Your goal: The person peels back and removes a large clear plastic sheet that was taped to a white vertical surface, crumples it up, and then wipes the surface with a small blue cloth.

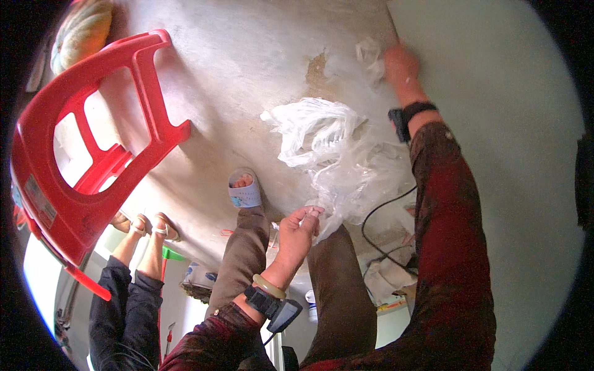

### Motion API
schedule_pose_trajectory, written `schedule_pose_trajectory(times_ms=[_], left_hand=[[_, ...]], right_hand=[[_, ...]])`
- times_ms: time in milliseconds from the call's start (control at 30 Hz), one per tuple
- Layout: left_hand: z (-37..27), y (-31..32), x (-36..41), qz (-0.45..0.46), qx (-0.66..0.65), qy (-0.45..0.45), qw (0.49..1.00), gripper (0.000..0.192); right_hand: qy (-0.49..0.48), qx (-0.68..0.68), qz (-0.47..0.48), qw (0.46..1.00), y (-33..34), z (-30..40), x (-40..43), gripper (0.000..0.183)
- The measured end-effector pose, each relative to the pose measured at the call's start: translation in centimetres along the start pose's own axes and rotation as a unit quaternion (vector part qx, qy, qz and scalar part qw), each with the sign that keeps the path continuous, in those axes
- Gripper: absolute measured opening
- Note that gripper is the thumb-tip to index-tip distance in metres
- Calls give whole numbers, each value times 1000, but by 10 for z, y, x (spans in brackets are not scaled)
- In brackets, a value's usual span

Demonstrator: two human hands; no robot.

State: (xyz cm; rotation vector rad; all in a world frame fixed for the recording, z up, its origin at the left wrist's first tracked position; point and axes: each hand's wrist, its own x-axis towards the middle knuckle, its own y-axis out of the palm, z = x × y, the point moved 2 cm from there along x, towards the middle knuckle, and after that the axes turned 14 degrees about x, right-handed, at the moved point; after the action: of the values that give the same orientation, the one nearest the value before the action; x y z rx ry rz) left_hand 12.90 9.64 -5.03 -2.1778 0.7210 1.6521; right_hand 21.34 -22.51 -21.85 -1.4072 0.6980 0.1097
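My left hand (297,234) pinches the edge of a clear plastic bag (357,185) between thumb and fingers, just above my knee. That clear film lies crumpled over the floor, against a white plastic bag (315,125) in folds. Out at the base of the wall, my right hand (402,68) is reached forward and blurred. A small crumpled piece of clear plastic (370,54) is right beside its fingers; whether they grip it cannot be made out.
A red plastic chair (146,97) lies tipped at the left, near a pumpkin (83,35). Another person's legs (125,287) are at the lower left. A pale wall (501,162) bounds the right side. A black cable (376,211) trails beside the bags.
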Motion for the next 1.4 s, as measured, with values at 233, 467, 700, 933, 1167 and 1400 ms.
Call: schedule_pose_trajectory(times_ms=[233,467,700,933,1167,1400], left_hand=[[1,13,-2,12,-7,2,1000,16],[9,17,-3,7,-33,10,999,12],[12,13,0,8,-29,-13,999,12],[5,9,0,0,-50,-13,999,12],[-6,-2,3,-9,-73,4,997,14],[-9,-7,4,-21,-65,-10,998,14]], right_hand=[[-42,207,-71,975,50,18,-113,15],[107,280,18,954,47,7,-158,17],[-50,9,-130,990,-16,-8,-20,15],[-58,-78,-132,986,-22,-5,58,13],[-114,-84,-84,986,-18,-34,63,11],[-199,-180,-49,962,-12,-27,76,7]])
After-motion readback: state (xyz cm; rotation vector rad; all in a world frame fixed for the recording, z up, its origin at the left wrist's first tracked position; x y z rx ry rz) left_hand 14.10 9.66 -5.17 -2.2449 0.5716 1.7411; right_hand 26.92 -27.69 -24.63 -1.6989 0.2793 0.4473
